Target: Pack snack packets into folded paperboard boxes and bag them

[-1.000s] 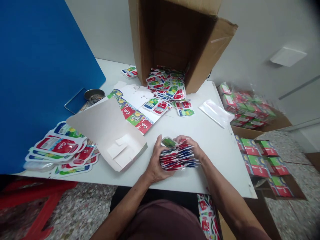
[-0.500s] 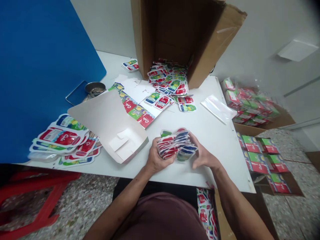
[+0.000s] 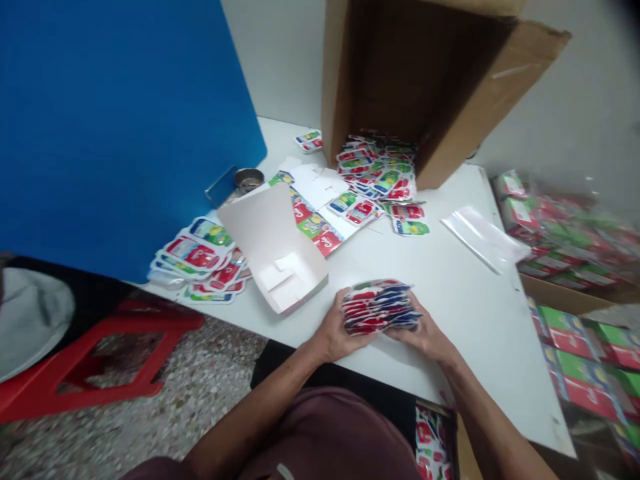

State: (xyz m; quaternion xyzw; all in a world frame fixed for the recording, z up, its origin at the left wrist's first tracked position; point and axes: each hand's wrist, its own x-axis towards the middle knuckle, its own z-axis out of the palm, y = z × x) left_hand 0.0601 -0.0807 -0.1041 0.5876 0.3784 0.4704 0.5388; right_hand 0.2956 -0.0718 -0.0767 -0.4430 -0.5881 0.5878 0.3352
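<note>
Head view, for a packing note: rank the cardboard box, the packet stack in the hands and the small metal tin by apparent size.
Largest to smallest: cardboard box, packet stack, metal tin. The stack is nearer the camera, so its true size against the tin is unsure.

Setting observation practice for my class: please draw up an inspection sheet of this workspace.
Surface: white table, with packets and card spread across it.
Job's things: stack of printed cola packets between the hands; more packets spilling from an open cardboard box.
Clutter: folded white card, printed sheet, loose packets, clear plastic sleeve, small metal tin.
Hands: left hand and right hand grip the stack from either side.
Cables: nothing seen.
Surroundings: blue board, red plastic stool, speckled stone floor, wrapped packs, red-and-green boxes.
</note>
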